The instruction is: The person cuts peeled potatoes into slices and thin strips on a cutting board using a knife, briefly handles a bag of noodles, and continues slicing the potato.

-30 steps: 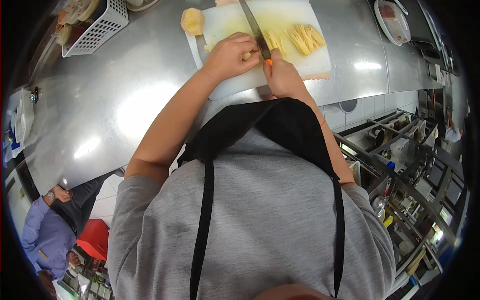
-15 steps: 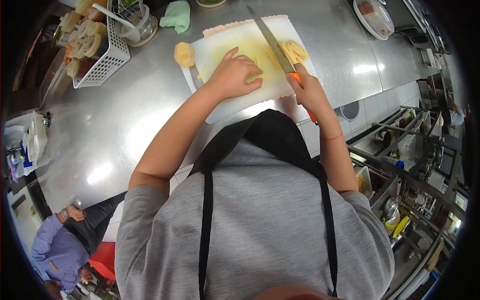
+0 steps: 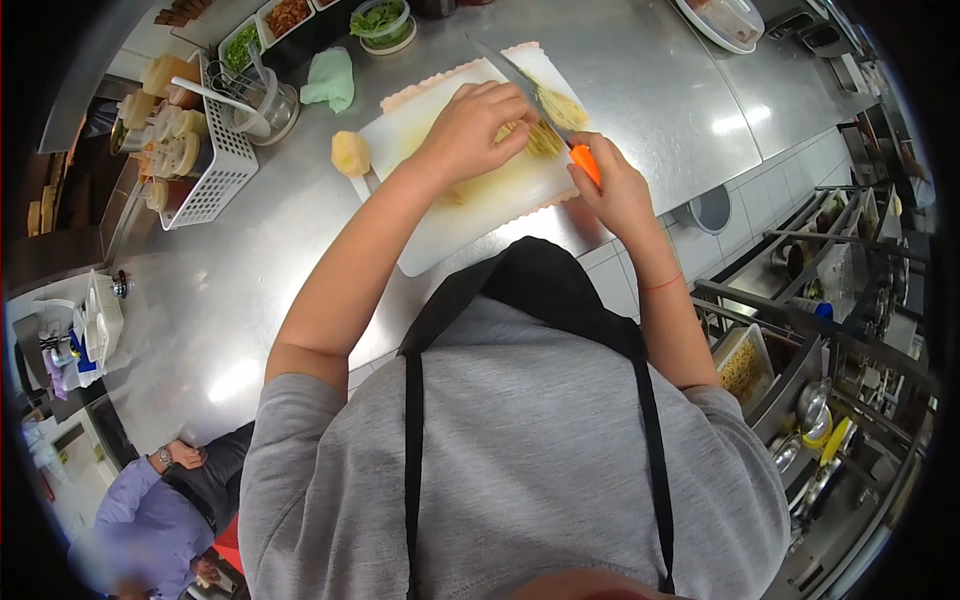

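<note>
Nearer the knife (image 3: 518, 73) than half a second ago, the left hand (image 3: 478, 130) has crossed the cutting board (image 3: 430, 245) and sits right beside the blade, while the right hand (image 3: 608, 175) has the knife's orange handle (image 3: 584, 165) wrapped in its fingers. Thin yellow strips (image 3: 562, 108) lie at the board's right side, some beyond the blade and some on the near side, by the left thumb. The left fingers are bent, though I cannot tell whether they pinch any strips or only rest over them. Each strip should be light and a little bendy, probably damp and slippery, and likely to snap if squeezed hard — best gathered loosely as a bundle from the sides, fingertips tucked back from the edge. The knife looks long and stiff; its handle is the only sensible hold, and a wet palm could make that slick. A pale yellow piece (image 3: 350, 153) sits by the board's left corner — chunky, probably firm and heavier than the strips, easiest gripped around its broad sides.
</note>
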Motion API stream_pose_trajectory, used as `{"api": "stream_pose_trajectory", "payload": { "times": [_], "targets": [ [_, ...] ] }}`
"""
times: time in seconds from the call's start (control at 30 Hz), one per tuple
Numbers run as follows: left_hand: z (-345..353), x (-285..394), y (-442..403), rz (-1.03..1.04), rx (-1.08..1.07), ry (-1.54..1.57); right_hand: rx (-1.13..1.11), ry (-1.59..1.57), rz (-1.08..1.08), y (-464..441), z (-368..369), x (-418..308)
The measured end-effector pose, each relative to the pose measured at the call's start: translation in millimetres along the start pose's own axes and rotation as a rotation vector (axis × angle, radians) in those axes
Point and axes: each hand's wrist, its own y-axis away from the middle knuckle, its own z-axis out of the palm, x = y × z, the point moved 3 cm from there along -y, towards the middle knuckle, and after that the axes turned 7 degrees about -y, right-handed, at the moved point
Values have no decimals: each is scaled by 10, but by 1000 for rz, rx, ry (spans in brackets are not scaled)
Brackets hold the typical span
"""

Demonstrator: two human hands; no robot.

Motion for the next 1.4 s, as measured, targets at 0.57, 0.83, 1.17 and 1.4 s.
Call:
{"api": "stream_pose_trajectory", "payload": {
  "times": [0.57, 0.83, 1.17, 1.4],
  "targets": [
    [67, -201, -265, 137, -60, -152, -88, -33, -45, 188, 132, -173],
    [-919, -280, 542, -116, 161, -193, -347, -746, 377, 383, 215, -31],
    [-215, -216, 1402, -469, 143, -206, -184, -766, 285, 177, 200, -44],
    [-277, -93, 1286, -387, 108, -265, -331, -832, 375, 139, -12, -56]
  ]
}}
